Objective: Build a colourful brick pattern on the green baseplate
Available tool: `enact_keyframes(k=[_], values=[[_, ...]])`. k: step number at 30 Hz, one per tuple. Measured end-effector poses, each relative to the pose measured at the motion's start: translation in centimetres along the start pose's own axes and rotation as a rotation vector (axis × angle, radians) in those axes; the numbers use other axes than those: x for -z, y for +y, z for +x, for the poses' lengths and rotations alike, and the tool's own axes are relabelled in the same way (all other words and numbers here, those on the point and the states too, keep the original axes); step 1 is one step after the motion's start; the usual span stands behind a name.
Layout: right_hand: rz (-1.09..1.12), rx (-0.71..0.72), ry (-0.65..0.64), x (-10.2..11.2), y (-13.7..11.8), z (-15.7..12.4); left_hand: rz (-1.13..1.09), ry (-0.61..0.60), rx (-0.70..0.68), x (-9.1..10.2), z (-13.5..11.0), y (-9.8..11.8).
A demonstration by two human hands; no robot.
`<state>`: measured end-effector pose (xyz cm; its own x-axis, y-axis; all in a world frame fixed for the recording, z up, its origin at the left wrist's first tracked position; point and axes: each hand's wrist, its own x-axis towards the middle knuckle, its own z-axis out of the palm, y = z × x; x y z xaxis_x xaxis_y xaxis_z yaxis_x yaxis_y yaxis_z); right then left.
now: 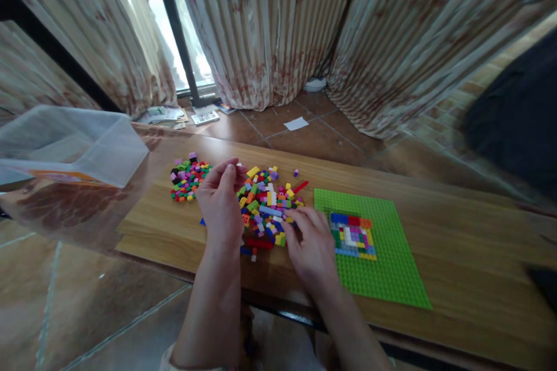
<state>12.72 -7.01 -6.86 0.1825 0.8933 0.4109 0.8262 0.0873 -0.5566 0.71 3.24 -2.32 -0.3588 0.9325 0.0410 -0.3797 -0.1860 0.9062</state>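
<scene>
A heap of small coloured bricks (267, 203) lies on the wooden table (456, 243). My left hand (221, 200) hovers over its left side, fingers pinched round something too small to name. My right hand (311, 243) rests at the heap's right edge, fingers curled down among the bricks. Just right of that hand lies a green baseplate (383, 272) carrying a square of coloured bricks (352, 235) in rings. A smaller pile of bricks (188, 177) sits to the left of my left hand.
A clear plastic tub (73, 145) stands at the table's left end. Patterned curtains (270, 23) hang behind the table. Papers (167, 116) and a small white sheet (296, 123) lie on the tiled floor. A dark shape (513, 110) fills the right side.
</scene>
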Motion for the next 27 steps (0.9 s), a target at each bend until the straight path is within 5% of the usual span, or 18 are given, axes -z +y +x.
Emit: enact_keyframes(k=[11, 27], values=[[-0.020, -0.087, -0.061, -2.2, -1.5, 2.3, 0.026, -0.014, 0.037, -0.2, 0.0, 0.1], [-0.006, -0.014, -0.029, -1.1, 0.0, 1.1, 0.009, 0.003, 0.062, 0.3, 0.2, 0.0]])
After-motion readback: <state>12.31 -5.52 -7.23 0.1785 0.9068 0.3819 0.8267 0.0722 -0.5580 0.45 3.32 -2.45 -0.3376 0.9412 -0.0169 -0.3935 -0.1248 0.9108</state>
